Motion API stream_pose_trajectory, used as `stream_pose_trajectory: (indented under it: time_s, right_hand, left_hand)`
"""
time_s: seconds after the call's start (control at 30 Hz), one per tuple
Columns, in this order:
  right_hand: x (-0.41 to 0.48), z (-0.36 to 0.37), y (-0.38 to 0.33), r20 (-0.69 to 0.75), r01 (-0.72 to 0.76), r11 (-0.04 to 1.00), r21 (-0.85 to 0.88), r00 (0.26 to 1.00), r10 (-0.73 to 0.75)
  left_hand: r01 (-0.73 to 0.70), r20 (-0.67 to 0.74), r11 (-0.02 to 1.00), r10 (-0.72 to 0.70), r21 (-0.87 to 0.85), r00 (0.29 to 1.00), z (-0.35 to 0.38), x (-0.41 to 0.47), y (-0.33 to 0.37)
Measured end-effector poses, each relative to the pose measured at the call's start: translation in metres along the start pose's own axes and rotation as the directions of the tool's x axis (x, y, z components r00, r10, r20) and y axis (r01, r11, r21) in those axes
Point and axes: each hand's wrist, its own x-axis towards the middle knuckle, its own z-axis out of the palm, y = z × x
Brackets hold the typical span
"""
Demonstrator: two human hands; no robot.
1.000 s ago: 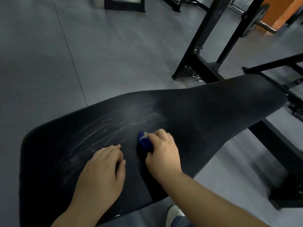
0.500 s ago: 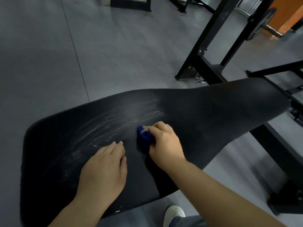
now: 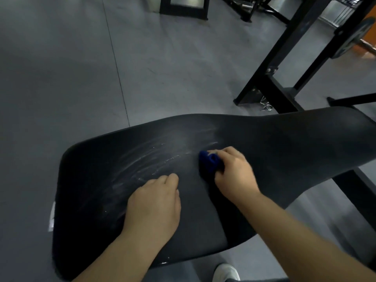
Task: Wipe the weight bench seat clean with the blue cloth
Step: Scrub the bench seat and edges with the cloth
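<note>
The black weight bench seat (image 3: 284, 143) fills the middle of the view, with whitish smear streaks across its left-centre part. My right hand (image 3: 234, 171) grips a bunched blue cloth (image 3: 209, 162) and presses it on the pad at the right end of the streaks. My left hand (image 3: 156, 204) rests knuckles-up on the seat, fingers curled, just left of the cloth and holding nothing. Most of the cloth is hidden under my right fingers.
Grey gym floor surrounds the bench. A black rack frame (image 3: 270, 78) stands at the back right with a weight plate (image 3: 354, 39) on it. The bench's black base (image 3: 354, 192) runs under the right side. A white shoe (image 3: 225, 272) shows at the bottom.
My right hand with the cloth has slid a little farther along the seat, away from me. My left hand has stayed planted on the pad. The view has shifted slightly.
</note>
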Motion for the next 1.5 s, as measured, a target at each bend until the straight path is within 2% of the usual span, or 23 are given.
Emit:
stream_pose_trajectory:
  time_s: [0.07, 0.13, 0.17, 0.23, 0.3, 0.37, 0.43, 0.47, 0.53, 0.6, 0.63, 0.7, 0.8, 0.87, 0.93, 1.0, 1.07, 1.13, 1.2, 1.3, 1.33, 1.47, 1.5]
  right_hand:
    - [0.016, -0.005, 0.017, -0.062, -0.156, 0.987, -0.039, 0.986, 0.153]
    - [0.030, -0.005, 0.021, -0.124, -0.351, 0.936, -0.022, 0.930, 0.346]
    - [0.033, -0.001, 0.016, -0.144, -0.393, 0.919, -0.017, 0.911, 0.387]
    - [0.030, 0.009, -0.006, -0.148, -0.357, 0.934, -0.022, 0.925, 0.350]
    - [0.017, 0.019, -0.029, -0.094, -0.177, 0.984, -0.002, 0.980, 0.176]
    - [0.007, 0.019, -0.037, -0.009, -0.011, 1.000, 0.021, 1.000, 0.011]
    - [0.014, 0.013, -0.027, 0.018, 0.046, 0.999, 0.012, 0.999, -0.046]
    - [0.021, 0.009, -0.017, 0.006, 0.017, 1.000, -0.010, 1.000, -0.017]
    - [0.038, 0.002, 0.003, -0.049, -0.178, 0.983, -0.046, 0.983, 0.176]
    - [0.049, 0.002, 0.006, -0.120, -0.379, 0.925, -0.025, 0.920, 0.374]
    - [0.050, 0.006, -0.003, -0.146, -0.406, 0.914, -0.024, 0.906, 0.398]
    - [0.043, 0.017, -0.029, -0.123, -0.318, 0.948, -0.013, 0.941, 0.314]
    - [0.025, 0.026, -0.053, 0.001, -0.012, 1.000, 0.021, 1.000, 0.012]
    - [0.032, 0.018, -0.042, 0.030, 0.042, 0.999, 0.017, 0.999, -0.043]
    - [0.048, 0.009, -0.019, -0.007, -0.074, 0.997, -0.030, 0.997, 0.074]
    - [0.062, 0.002, 0.000, -0.067, -0.281, 0.959, -0.028, 0.958, 0.278]
    - [0.066, 0.005, 0.000, -0.115, -0.369, 0.929, -0.012, 0.924, 0.365]
    - [0.059, 0.012, -0.015, -0.107, -0.323, 0.946, -0.020, 0.942, 0.319]
    - [0.044, 0.018, -0.030, -0.048, -0.154, 0.988, -0.010, 0.987, 0.153]
    - [0.036, 0.013, -0.027, 0.016, 0.042, 0.999, -0.018, 0.999, -0.042]
    - [0.042, 0.010, -0.018, 0.005, 0.027, 0.999, -0.039, 1.000, -0.027]
    - [0.066, 0.007, 0.003, -0.109, -0.301, 0.953, -0.026, 0.949, 0.297]
    - [0.066, 0.010, -0.002, -0.126, -0.320, 0.947, -0.028, 0.941, 0.314]
  left_hand:
    - [-0.008, 0.014, 1.000, 0.008, 0.012, 1.000, 0.000, -0.002, -0.004]
    - [-0.016, 0.009, 1.000, 0.016, 0.018, 1.000, 0.000, -0.003, -0.006]
    - [-0.019, 0.007, 1.000, 0.019, 0.020, 1.000, 0.001, -0.004, -0.007]
    - [-0.015, 0.003, 1.000, 0.015, 0.012, 1.000, 0.002, -0.005, -0.006]
    - [-0.004, -0.015, 1.000, 0.004, -0.004, 1.000, 0.001, -0.005, -0.004]
    - [0.001, -0.014, 1.000, -0.001, -0.007, 1.000, 0.000, -0.005, -0.002]
    - [-0.007, -0.012, 1.000, 0.007, 0.001, 1.000, 0.000, -0.006, -0.002]
    - [-0.013, -0.009, 1.000, 0.013, 0.000, 1.000, -0.001, -0.006, -0.002]
    - [-0.026, -0.006, 1.000, 0.025, -0.009, 1.000, -0.002, -0.006, -0.003]
    - [-0.016, -0.005, 1.000, 0.016, -0.014, 1.000, -0.001, -0.006, -0.003]
    - [-0.005, -0.005, 1.000, 0.005, -0.012, 1.000, 0.000, -0.006, -0.003]
    - [0.009, -0.012, 1.000, -0.009, -0.009, 1.000, 0.002, -0.006, 0.000]
    - [0.018, -0.024, 1.000, -0.018, -0.017, 1.000, 0.005, -0.007, 0.002]
    - [0.003, -0.014, 1.000, -0.003, -0.010, 1.000, 0.005, -0.007, 0.001]
    - [-0.017, -0.006, 1.000, 0.017, -0.005, 1.000, 0.004, -0.006, -0.001]
    - [-0.021, 0.009, 1.000, 0.021, 0.002, 1.000, 0.003, -0.005, -0.002]
    - [-0.007, 0.016, 1.000, 0.006, 0.028, 1.000, 0.003, -0.003, -0.001]
    - [0.011, -0.010, 0.999, -0.011, 0.040, 1.000, 0.002, 0.000, 0.001]
    - [0.005, -0.039, 0.999, -0.004, 0.034, 0.999, 0.000, 0.001, 0.002]
    - [-0.050, -0.067, 0.999, 0.050, 0.002, 0.997, -0.007, 0.006, -0.005]
    - [-0.062, -0.064, 0.998, 0.061, -0.018, 0.996, -0.011, 0.009, -0.012]
    - [-0.127, -0.130, 0.992, 0.127, 0.009, 0.983, -0.020, 0.040, -0.055]
    - [-0.124, -0.115, 0.992, 0.127, 0.037, 0.985, -0.023, 0.051, -0.064]
